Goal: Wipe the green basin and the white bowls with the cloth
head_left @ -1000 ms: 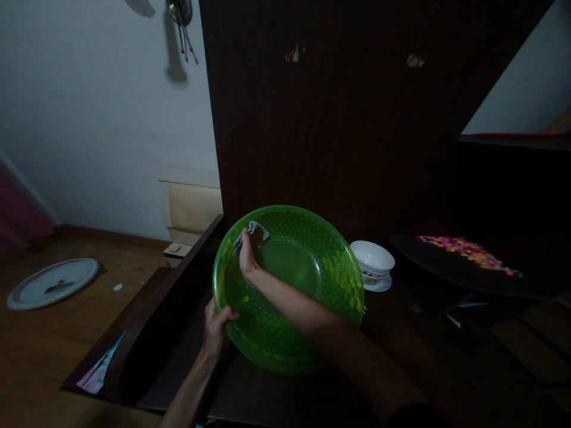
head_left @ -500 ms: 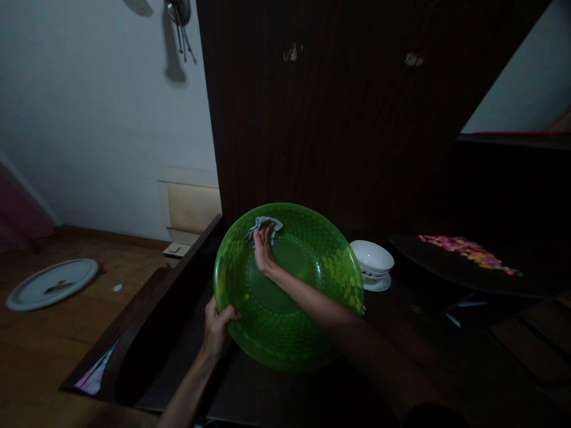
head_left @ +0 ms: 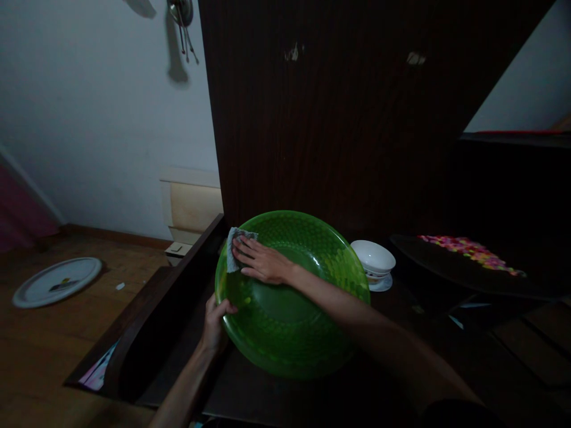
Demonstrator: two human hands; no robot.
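Note:
A large translucent green plastic basin (head_left: 303,315) is tilted toward me over a dark table. My left hand (head_left: 215,324) grips its lower left rim, fingers curled over the edge. My right hand (head_left: 261,261) lies inside the basin at the upper left wall, fingers stretched flat and pressing a small grey cloth (head_left: 232,249) against the rim.
Stacked white bowls (head_left: 373,261) stand just right of the basin. A dark tray with coloured bits (head_left: 468,261) lies farther right. A tall dark wooden cabinet (head_left: 339,113) rises behind. A round white tray (head_left: 57,282) lies on the wooden floor at left.
My right hand has slid the cloth from the basin's top inner wall leftward to the upper left rim, fingers now flattened. The left hand keeps its grip on the rim.

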